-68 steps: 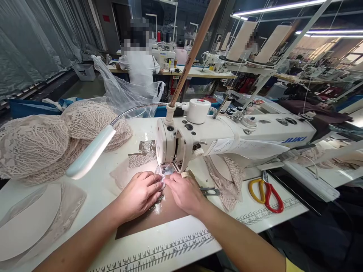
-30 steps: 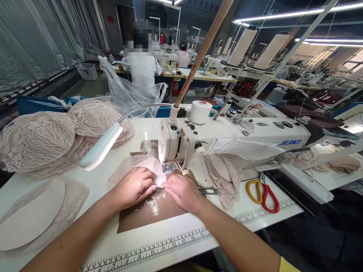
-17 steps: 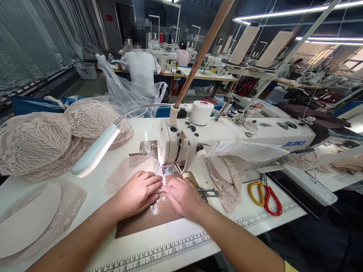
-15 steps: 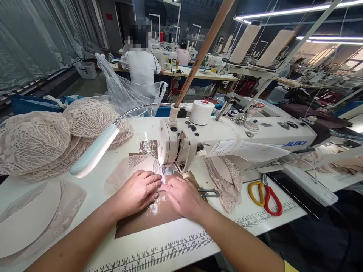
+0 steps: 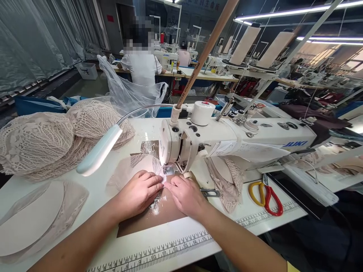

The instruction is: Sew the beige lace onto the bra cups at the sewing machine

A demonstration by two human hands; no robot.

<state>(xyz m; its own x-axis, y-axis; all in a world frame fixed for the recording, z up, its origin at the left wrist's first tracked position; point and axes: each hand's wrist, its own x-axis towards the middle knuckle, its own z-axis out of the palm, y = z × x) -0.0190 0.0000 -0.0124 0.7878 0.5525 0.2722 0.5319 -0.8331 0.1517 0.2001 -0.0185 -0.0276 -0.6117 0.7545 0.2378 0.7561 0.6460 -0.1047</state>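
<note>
A beige lace cup piece point(image 5: 137, 166) with a sheer margin lies under the needle end of the white sewing machine point(image 5: 170, 141). My left hand point(image 5: 138, 192) rests on its near edge, fingers close together and pressing the fabric down. Opposite it, my right hand point(image 5: 185, 194) pinches the lace edge between thumb and forefinger, just in front of the needle. The two hands' fingertips almost meet there, covering part of the fabric. Beneath them is a shiny brown sheet point(image 5: 144, 223) on the table.
Stacked lace cups point(image 5: 36, 139) and a sheer-edged cup piece point(image 5: 31, 219) lie left. A lamp point(image 5: 100, 149) hangs over the table. To the right are another lace piece point(image 5: 224, 173) and red-and-yellow scissors point(image 5: 266, 196). A printed ruler point(image 5: 159, 255) runs along the front edge. A co-worker point(image 5: 141, 68) sits beyond.
The view has shifted slightly, moving the scene a little to the right. Both hands stay on the lace by the needle; the fabric's position looks almost the same.
</note>
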